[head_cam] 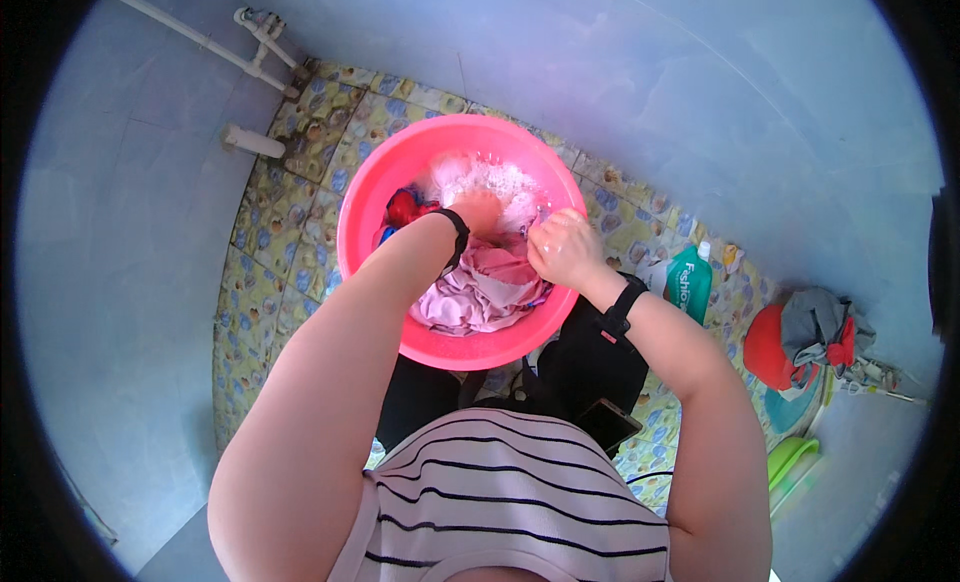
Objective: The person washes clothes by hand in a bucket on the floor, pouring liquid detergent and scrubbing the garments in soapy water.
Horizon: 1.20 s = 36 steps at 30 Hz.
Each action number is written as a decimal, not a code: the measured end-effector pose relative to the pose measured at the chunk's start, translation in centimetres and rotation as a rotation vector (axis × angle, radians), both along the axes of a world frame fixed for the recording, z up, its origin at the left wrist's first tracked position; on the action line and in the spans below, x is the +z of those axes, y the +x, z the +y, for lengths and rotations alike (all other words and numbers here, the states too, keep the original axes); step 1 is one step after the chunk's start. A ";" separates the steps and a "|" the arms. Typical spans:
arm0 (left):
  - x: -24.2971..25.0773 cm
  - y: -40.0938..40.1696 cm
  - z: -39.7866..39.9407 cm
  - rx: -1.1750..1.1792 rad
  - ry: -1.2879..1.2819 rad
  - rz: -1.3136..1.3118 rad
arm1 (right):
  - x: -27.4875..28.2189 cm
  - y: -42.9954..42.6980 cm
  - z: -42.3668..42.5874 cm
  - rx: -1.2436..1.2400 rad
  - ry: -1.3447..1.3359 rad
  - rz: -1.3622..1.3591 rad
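Note:
A pink plastic basin (465, 353) holds wet laundry and foamy water. My left hand (478, 210) is down among the suds (510, 188), its fingers hidden by foam and cloth. My right hand (566, 244) is a wet fist at the basin's right side, closed on an edge of the pink garment (502, 270). Folds of this garment fill the near half of the basin. Left of my left wrist, a red and blue cloth (405, 207) shows partly above the water.
On the patterned tile floor (300, 229), a green refill pouch (688, 282) with a white cap lies to the right. A red basin (765, 345) with grey cloth (817, 327) stands farther right. White pipes (202, 38) run along the left wall. A phone (609, 426) rests by my lap.

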State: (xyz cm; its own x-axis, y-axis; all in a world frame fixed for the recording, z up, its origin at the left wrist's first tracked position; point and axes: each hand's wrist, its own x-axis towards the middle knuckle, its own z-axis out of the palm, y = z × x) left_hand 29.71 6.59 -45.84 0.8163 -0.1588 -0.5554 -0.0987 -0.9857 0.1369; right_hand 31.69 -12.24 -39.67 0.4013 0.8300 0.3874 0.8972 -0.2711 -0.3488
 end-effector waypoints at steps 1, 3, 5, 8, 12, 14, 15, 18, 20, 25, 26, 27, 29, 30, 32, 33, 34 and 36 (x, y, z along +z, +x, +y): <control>0.2 0.6 -0.1 -0.005 0.001 -0.007 | 0.0 0.2 0.0 -0.005 0.001 -0.007; 0.6 1.8 -0.3 -0.064 0.179 0.039 | 0.0 0.2 -0.2 -0.004 -0.008 -0.017; 1.0 2.7 -0.2 -0.058 0.147 0.031 | -0.1 0.1 -0.1 -0.011 -0.008 -0.032; 0.7 2.2 0.3 0.020 -0.005 -0.110 | 0.0 0.2 0.2 -0.011 0.002 -0.067; 3.7 -0.1 0.7 0.013 0.047 -0.055 | -0.5 0.6 -0.1 -0.021 0.019 -0.059; 5.6 -2.0 0.5 0.055 0.031 -0.067 | -0.7 0.8 -0.1 -0.030 -0.002 -0.059; 6.8 -3.4 0.3 0.099 0.004 -0.079 | -0.7 0.7 0.0 -0.037 -0.033 -0.059; 8.2 -6.9 0.1 0.165 -0.070 -0.123 | -1.0 0.5 0.0 -0.013 0.012 -0.060; 9.3 -7.4 0.1 0.160 -0.057 -0.055 | -1.0 0.6 0.2 -0.001 0.025 -0.064; 8.9 -11.8 1.5 0.002 -0.171 -0.134 | 0.0 0.7 1.0 0.111 -0.106 -0.194; 8.9 -12.8 1.9 -0.022 -0.272 -0.141 | -0.4 0.5 0.8 0.110 -0.308 -0.145; 9.5 -13.9 2.4 -0.007 -0.268 -0.151 | 0.4 0.2 1.2 0.125 -0.305 -0.155; 10.7 -15.5 3.6 0.003 -0.208 -0.266 | 2.0 -0.5 2.1 0.067 -0.520 -0.030; 11.3 -16.3 4.8 0.012 -0.208 -0.267 | 2.2 -1.2 3.9 0.129 -0.689 0.297; 11.8 -17.2 7.2 -0.017 -0.012 -0.434 | -0.6 -1.4 5.8 0.229 -0.653 0.493; 11.5 -17.7 8.0 0.001 -0.018 -0.432 | -0.4 -1.4 7.5 0.241 -0.734 0.536; 11.3 -17.8 8.9 -0.012 -0.029 -0.449 | -2.0 -1.0 8.9 0.232 -0.824 0.487; 9.7 -19.2 10.6 -0.075 -0.044 -0.557 | -1.0 -1.9 11.2 0.183 -0.993 0.389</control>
